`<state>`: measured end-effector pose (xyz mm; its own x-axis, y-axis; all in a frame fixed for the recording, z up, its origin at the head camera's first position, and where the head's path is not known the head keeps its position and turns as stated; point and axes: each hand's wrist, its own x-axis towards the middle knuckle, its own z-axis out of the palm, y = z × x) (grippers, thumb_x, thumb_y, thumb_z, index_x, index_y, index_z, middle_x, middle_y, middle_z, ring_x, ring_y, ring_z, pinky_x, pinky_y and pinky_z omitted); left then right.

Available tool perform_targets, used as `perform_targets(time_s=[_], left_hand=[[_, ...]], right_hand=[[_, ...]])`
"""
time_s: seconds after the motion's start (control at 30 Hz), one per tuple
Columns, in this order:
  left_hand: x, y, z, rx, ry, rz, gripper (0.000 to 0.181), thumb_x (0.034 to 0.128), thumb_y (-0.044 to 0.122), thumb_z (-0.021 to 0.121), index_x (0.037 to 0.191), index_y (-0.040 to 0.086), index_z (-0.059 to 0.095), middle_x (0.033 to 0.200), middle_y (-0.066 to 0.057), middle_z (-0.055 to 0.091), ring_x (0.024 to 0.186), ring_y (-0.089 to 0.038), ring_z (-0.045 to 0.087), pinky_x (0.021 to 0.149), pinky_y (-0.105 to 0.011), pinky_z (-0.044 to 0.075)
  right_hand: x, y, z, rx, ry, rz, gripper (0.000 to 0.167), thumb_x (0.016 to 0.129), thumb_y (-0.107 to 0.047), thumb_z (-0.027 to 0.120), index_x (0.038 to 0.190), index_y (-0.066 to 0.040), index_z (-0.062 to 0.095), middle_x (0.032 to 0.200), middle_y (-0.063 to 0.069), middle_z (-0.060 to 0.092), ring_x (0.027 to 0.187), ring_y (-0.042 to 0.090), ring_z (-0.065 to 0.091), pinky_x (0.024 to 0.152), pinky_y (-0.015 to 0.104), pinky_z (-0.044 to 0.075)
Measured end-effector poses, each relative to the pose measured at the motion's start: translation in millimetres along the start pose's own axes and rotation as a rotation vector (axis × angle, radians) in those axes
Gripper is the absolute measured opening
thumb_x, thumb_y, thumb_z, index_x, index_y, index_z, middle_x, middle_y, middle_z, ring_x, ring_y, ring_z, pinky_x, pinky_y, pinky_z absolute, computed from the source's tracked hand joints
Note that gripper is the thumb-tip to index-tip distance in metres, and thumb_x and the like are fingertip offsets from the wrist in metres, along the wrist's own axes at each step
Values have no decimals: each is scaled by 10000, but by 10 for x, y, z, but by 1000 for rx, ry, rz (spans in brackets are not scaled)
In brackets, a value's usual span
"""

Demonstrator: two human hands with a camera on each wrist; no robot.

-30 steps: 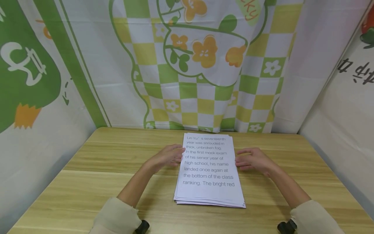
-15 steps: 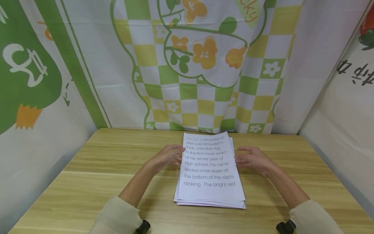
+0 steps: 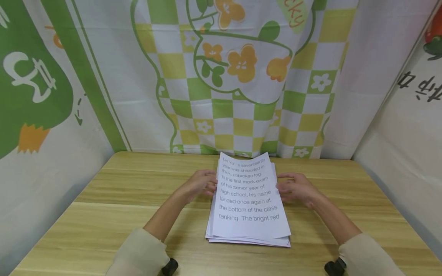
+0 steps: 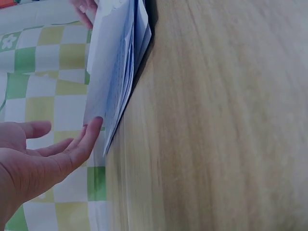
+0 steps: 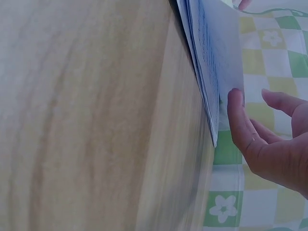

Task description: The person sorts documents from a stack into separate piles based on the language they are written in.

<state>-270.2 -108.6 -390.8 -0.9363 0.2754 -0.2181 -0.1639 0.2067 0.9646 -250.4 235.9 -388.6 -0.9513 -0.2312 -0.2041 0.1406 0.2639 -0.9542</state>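
A printed sheet of paper [image 3: 250,227] with large English text lies over a stack of paper [image 3: 250,241] in the head view. Its far corners are raised and its top edge sags in the middle. My left hand [image 3: 199,184] touches the sheet's left edge with its fingers, thumb apart from them in the left wrist view. At the right edge my right hand [image 3: 298,188] touches the sheet with its fingertips; in the right wrist view its thumb stands away from the paper. Both wrist views show the sheet [image 5: 230,55] lifted off the stack [image 5: 201,72] beneath.
The wooden table [image 3: 138,191] carries the stack near its back edge. Behind it hangs a green, yellow and white checked curtain [image 3: 228,111]. Printed cloth walls [image 3: 407,153] close off both sides. A black device [image 3: 335,267] sits at the right cuff, another [image 3: 170,267] at the left.
The top sheet has lifted away from the stack, right corner first, then the left. It has shifted slightly right. Both hands have moved very little.
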Motion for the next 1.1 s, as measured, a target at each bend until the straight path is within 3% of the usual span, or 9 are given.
perform_targets(time_s=[0.23,0.57,0.7,0.9,1.1], left_hand=[[104,-39,20,0,35,-13,538,1027,-20,477,1540,-107,341,1212,-308,587,884,-289,656,764,-370,653],[277,-106,82,80,97,14,620,953,-124,562,1541,-80,371,1264,-321,602,867,-283,680,706,-331,646],[342,-130,108,74,121,16,649,942,-131,587,1553,-52,380,1237,-284,620,842,-258,677,687,-312,643],[372,-125,138,65,153,16,650,930,-142,604,1542,-32,414,1106,-200,645,754,-176,614,607,-227,588],[381,-122,146,56,174,20,626,930,-142,606,1524,-32,441,1085,-209,659,726,-172,609,581,-213,573]], right_hand=[[99,16,36,-15,34,-1,583,981,50,608,1506,133,368,1166,281,662,919,210,696,778,393,660],[203,36,36,-46,59,-7,578,971,54,621,1504,113,402,1191,290,684,874,195,716,699,340,657],[223,31,33,-68,63,-8,584,978,34,631,1513,97,406,1209,289,679,872,184,713,694,335,653],[250,26,44,-95,82,-9,557,989,20,633,1508,75,438,1268,306,653,889,186,715,710,349,655],[282,49,40,-89,96,-13,554,985,40,628,1505,75,441,1276,320,639,878,173,711,689,324,654]])
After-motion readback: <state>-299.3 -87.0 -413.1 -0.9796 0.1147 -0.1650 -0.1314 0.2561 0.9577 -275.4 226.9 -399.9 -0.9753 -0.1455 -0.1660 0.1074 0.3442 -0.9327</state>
